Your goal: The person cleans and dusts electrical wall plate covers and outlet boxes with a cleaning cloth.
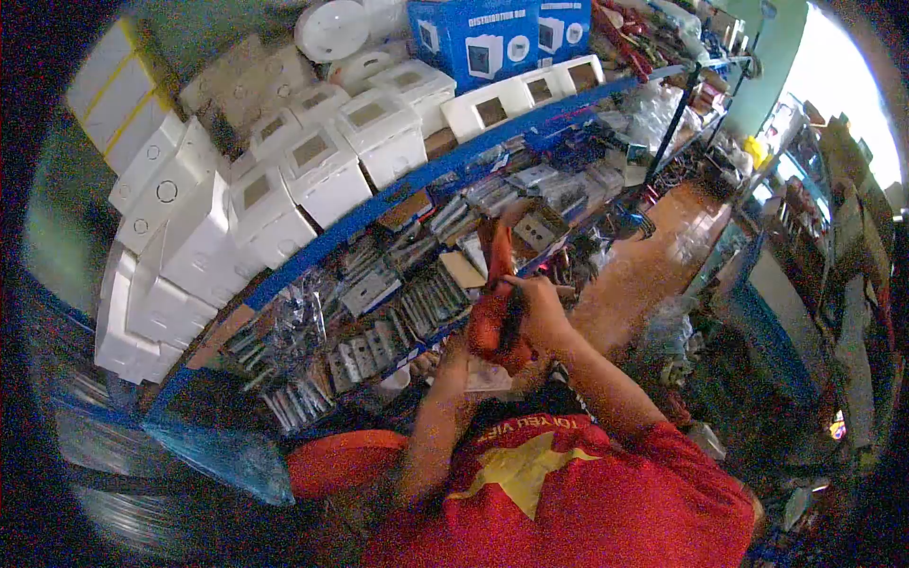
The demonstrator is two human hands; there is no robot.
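Near the middle of the view, in front of my chest, is an orange-red and black cloth piece (493,317) that looks like a work glove. Its narrow end points up towards the shelf. My right hand (544,310) is closed on its dark side, with the index finger lying along it. My left forearm runs up to the lower edge of the glove. The cloth covers my left hand (492,343), so its fingers do not show. Just behind the hands, packed switch and socket plates (431,301) stand in rows on the blue-edged shelf.
White plastic boxes (327,166) are stacked on the upper shelf beside blue distribution-box cartons (483,47). The blue shelf rail (379,204) crosses diagonally ahead. A red-orange rounded object (346,462) and a blue plastic bag (227,459) are low on the left. Cluttered goods line the right.
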